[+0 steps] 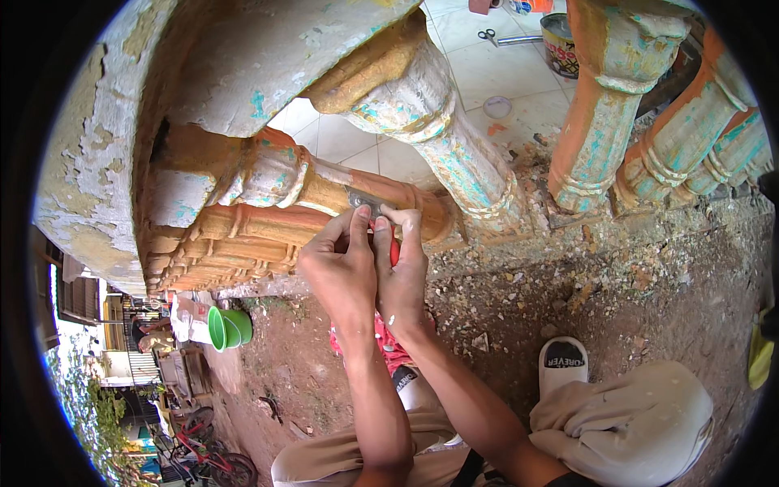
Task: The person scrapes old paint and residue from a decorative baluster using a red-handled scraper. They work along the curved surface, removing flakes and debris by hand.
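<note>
My right hand grips the red handle of a scraper. The scraper's flat metal blade lies close against an orange-brown baluster. My left hand is beside it, its fingertips pinched at the blade's near edge. Just beyond my hands stands a baluster with flaking white and turquoise paint. The peeling top rail runs above the balusters.
Paint chips litter the ground. Behind the balusters, scissors and a paint bucket are on white tiles. A green bucket, a bicycle and a person are farther off. Sandalled feet are below.
</note>
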A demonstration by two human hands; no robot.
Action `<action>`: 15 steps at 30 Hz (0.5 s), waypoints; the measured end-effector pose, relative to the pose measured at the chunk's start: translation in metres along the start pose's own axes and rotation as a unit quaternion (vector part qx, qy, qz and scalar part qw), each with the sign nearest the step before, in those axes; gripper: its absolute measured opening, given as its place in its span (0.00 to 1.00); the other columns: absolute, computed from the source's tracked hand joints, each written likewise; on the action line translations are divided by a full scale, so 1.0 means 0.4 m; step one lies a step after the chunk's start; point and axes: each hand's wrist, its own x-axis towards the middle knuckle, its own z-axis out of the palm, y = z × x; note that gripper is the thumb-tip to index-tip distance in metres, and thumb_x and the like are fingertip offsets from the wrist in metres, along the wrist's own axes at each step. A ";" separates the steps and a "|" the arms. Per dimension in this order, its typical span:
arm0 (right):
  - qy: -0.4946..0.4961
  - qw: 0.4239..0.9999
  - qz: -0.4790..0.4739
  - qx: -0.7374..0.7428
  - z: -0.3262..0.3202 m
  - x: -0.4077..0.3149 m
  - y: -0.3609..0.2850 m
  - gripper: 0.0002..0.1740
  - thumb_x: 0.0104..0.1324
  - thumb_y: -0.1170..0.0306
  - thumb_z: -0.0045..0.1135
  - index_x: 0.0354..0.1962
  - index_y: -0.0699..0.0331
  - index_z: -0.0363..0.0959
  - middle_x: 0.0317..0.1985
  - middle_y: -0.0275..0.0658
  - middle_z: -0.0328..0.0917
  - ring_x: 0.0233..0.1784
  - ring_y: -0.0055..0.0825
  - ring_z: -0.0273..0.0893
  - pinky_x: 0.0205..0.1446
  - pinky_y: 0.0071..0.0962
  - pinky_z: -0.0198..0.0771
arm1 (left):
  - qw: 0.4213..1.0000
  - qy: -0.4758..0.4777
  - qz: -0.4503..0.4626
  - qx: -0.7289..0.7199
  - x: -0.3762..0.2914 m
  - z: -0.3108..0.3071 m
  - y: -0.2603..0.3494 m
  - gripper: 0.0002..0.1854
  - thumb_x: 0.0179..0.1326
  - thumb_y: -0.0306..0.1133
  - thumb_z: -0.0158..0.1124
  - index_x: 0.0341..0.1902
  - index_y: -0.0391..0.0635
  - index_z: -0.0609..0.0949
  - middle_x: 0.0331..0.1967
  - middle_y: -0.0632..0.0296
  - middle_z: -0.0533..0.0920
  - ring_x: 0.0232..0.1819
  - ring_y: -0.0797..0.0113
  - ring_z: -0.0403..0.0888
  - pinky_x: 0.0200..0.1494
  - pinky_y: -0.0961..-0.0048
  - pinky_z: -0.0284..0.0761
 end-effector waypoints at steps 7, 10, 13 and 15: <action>-0.060 0.994 0.097 0.007 -0.007 -0.035 -0.029 0.19 0.83 0.68 0.49 0.65 0.66 0.62 0.57 0.49 0.78 0.63 0.36 0.78 0.66 0.36 0.72 | 1.000 -0.013 0.021 0.008 0.003 -0.027 0.000 0.11 0.69 0.29 0.72 0.46 0.32 0.90 0.32 0.60 0.91 0.34 0.81 0.80 0.38 0.76 0.79; -0.060 0.994 0.092 0.017 -0.005 -0.042 -0.037 0.18 0.83 0.69 0.48 0.65 0.67 0.62 0.58 0.49 0.77 0.64 0.35 0.77 0.67 0.35 0.71 | 0.999 -0.042 0.026 0.009 0.012 -0.041 0.002 0.11 0.69 0.29 0.72 0.47 0.32 0.90 0.32 0.59 0.91 0.33 0.80 0.80 0.38 0.76 0.79; -0.034 0.998 0.044 0.037 0.003 -0.041 -0.035 0.17 0.83 0.69 0.48 0.64 0.67 0.62 0.56 0.46 0.78 0.62 0.32 0.77 0.67 0.34 0.70 | 0.998 -0.050 0.024 0.024 0.018 -0.047 0.007 0.11 0.69 0.30 0.72 0.46 0.32 0.90 0.31 0.59 0.91 0.33 0.80 0.80 0.38 0.76 0.79; -0.025 0.997 0.043 0.052 0.007 -0.041 -0.031 0.16 0.83 0.70 0.48 0.63 0.67 0.63 0.54 0.44 0.78 0.60 0.31 0.76 0.66 0.33 0.70 | 0.998 -0.051 0.003 0.025 0.019 -0.046 0.010 0.11 0.69 0.30 0.73 0.46 0.33 0.91 0.32 0.59 0.91 0.33 0.81 0.80 0.38 0.77 0.79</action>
